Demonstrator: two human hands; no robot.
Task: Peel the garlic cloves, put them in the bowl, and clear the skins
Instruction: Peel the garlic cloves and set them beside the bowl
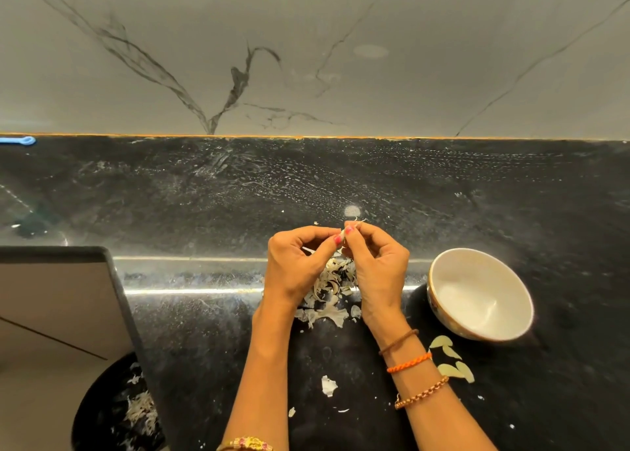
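Both hands meet above the black counter [477,195], a little behind a pile of garlic skins [329,294]. The left hand [296,263] has its fingers curled and pinches a small garlic clove [341,235] between the thumb and the fingertips. The right hand [375,263] is curled too, and its fingertips pinch the same clove from the other side, where a thin piece of skin stands up. The clove is small and mostly hidden by the fingers. The white bowl [443,300] stands on the counter just beside the right hand, and I see nothing inside it. Some peeled garlic cloves [451,358] lie on the counter near the right wrist, in front of the bowl. More loose skins lie near the forearms. At the lower left, a dark bin [92,413] holds skins.
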